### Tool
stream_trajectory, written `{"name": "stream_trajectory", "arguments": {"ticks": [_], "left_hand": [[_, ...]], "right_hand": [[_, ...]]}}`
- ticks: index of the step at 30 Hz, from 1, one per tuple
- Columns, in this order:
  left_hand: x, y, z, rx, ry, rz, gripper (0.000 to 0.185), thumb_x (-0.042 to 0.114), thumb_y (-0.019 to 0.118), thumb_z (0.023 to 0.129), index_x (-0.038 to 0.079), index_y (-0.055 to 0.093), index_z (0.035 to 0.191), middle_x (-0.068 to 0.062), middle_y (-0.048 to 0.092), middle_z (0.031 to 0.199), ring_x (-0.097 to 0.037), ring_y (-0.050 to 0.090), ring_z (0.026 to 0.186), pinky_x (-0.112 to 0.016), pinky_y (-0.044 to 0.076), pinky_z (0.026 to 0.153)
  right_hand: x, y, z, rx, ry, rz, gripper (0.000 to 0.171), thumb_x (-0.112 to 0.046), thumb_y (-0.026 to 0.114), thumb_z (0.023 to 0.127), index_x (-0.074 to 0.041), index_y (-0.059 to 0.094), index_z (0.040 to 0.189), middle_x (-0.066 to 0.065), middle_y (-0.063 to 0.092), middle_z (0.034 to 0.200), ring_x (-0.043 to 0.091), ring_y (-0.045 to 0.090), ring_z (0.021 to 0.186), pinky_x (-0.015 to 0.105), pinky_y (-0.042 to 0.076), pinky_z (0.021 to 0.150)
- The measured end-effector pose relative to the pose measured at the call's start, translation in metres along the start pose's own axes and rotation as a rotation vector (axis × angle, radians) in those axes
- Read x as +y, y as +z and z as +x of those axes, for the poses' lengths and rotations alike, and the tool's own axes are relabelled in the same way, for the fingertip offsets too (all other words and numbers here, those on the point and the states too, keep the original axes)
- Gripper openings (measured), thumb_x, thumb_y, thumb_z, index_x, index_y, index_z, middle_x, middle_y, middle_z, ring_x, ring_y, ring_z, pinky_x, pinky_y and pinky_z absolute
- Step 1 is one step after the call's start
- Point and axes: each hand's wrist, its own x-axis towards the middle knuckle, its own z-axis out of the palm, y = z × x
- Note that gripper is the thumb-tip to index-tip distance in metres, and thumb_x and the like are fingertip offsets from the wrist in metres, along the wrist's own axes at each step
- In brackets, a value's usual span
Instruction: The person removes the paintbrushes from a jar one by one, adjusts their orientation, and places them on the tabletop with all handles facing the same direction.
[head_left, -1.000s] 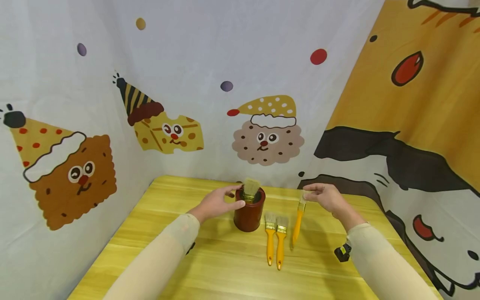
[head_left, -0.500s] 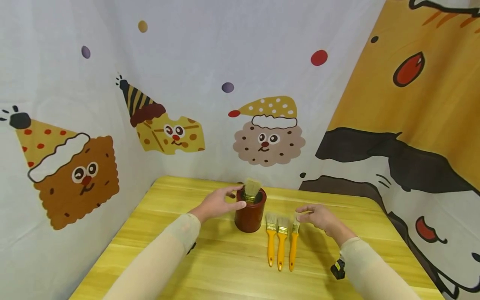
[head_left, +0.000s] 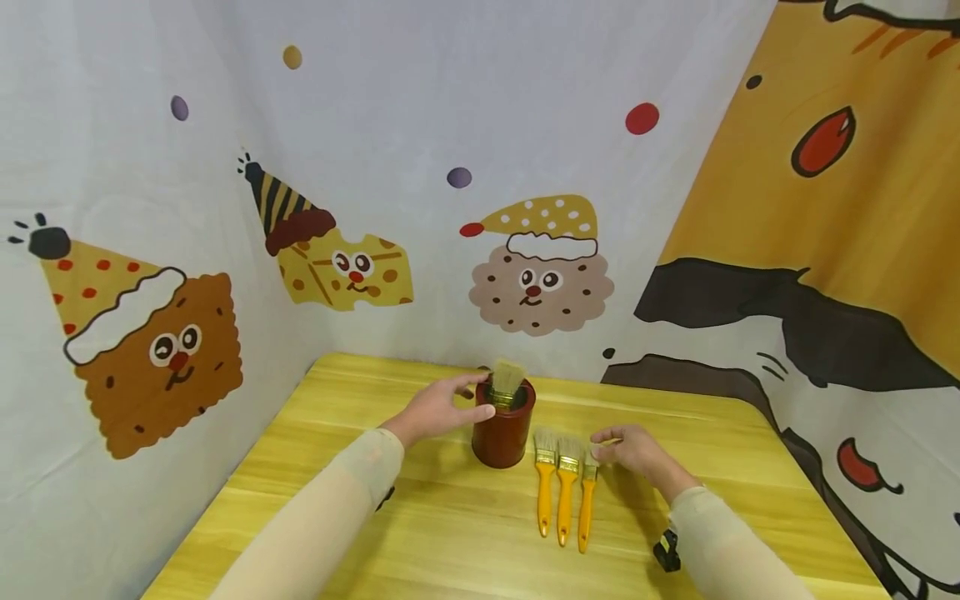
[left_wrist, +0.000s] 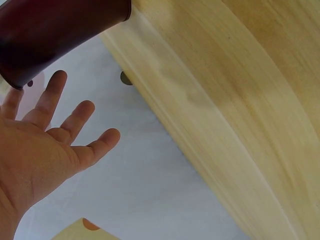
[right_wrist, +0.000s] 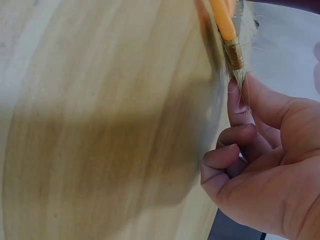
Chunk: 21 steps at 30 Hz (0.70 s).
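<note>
A dark red cup [head_left: 502, 435] stands at the middle of the yellow table [head_left: 420, 533] with one brush [head_left: 507, 379] upright in it, bristles up. My left hand [head_left: 471, 400] touches the cup's left side near the rim; in the left wrist view its fingers [left_wrist: 75, 120] are straight and spread beside the cup [left_wrist: 55, 30]. Three orange-handled brushes [head_left: 565, 496] lie side by side just right of the cup. My right hand [head_left: 606, 446] rests at the rightmost brush [head_left: 586, 504], index finger [right_wrist: 239, 107] touching its bristles [right_wrist: 240, 80], other fingers loosely curled.
Cartoon-printed cloth walls [head_left: 525, 275] close in the table at the back, left and right. The table's back edge [left_wrist: 165, 100] runs close behind the cup. Bare wood lies in front of the brushes and to the cup's left.
My right hand came down with the third brush, laid it beside the other two, and now sits low at its bristles. The left hand stayed at the cup.
</note>
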Motion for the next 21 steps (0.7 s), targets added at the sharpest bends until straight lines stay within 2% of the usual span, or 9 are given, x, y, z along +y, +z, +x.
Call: {"name": "stream_trajectory", "arguments": {"ticks": [8,13,21], "left_hand": [[-0.001,0.001,0.001,0.004,0.0,0.007,0.075,0.069,0.072,0.093,0.046,0.047,0.16,-0.002,0.061,0.156,-0.026,0.063,0.137,-0.058,0.052,0.11],[-0.002,0.003,-0.001,0.007,-0.007,0.007,0.074,0.07,0.07,0.094,0.046,0.046,0.16,-0.006,0.061,0.155,-0.028,0.063,0.137,-0.059,0.052,0.11],[0.001,0.001,-0.002,0.001,-0.002,0.016,0.075,0.07,0.07,0.094,0.046,0.045,0.161,-0.005,0.06,0.157,-0.028,0.062,0.139,-0.06,0.051,0.111]], "right_hand": [[0.008,0.01,0.008,0.039,-0.017,-0.039,0.029,-0.018,0.075,0.102,-0.005,0.074,0.128,0.019,0.071,0.134,0.025,0.073,0.109,0.045,0.061,0.093],[0.009,0.014,0.008,0.063,-0.035,-0.065,0.025,-0.015,0.076,0.101,-0.006,0.076,0.124,0.018,0.072,0.129,0.025,0.072,0.107,0.045,0.061,0.091],[0.004,0.012,0.004,0.042,-0.052,-0.079,0.026,-0.017,0.076,0.101,-0.007,0.076,0.124,0.017,0.071,0.129,0.027,0.069,0.108,0.047,0.059,0.09]]}}
